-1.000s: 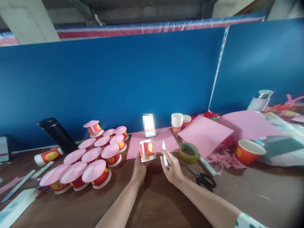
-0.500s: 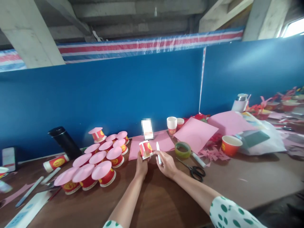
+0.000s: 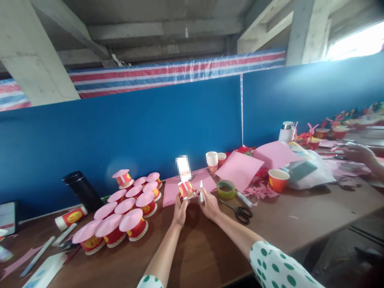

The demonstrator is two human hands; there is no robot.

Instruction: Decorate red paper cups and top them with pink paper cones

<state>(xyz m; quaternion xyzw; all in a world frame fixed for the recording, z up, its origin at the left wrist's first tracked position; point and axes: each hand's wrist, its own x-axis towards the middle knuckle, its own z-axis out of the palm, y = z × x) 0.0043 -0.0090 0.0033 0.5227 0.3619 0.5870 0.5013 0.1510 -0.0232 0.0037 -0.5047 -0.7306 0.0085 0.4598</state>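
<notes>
My left hand (image 3: 180, 211) is wrapped round the lower part of a red paper cup (image 3: 186, 189) with a yellow emblem. Just right of it, my right hand (image 3: 209, 205) holds a white pen-like stick (image 3: 201, 191) upright, its fingertips close to the cup. Behind the cup, pink paper (image 3: 171, 190) lies flat against the foot of the blue partition. To the left stand several red cups topped with pink discs (image 3: 131, 220). A roll of green tape (image 3: 226, 189) and black-handled scissors (image 3: 243, 215) lie right of my right hand.
A black bottle (image 3: 82, 191) leans at the left beside a lying cup (image 3: 71, 218). Toward the right are pink sheets (image 3: 239, 170), an orange cup (image 3: 278, 180) and a plastic bag (image 3: 315, 172). Another person's hand (image 3: 358, 154) shows at the far right.
The view has shifted to the right, and another person's hand has come into view there. The cup in my left hand is turned, with a pale strip now facing me.
</notes>
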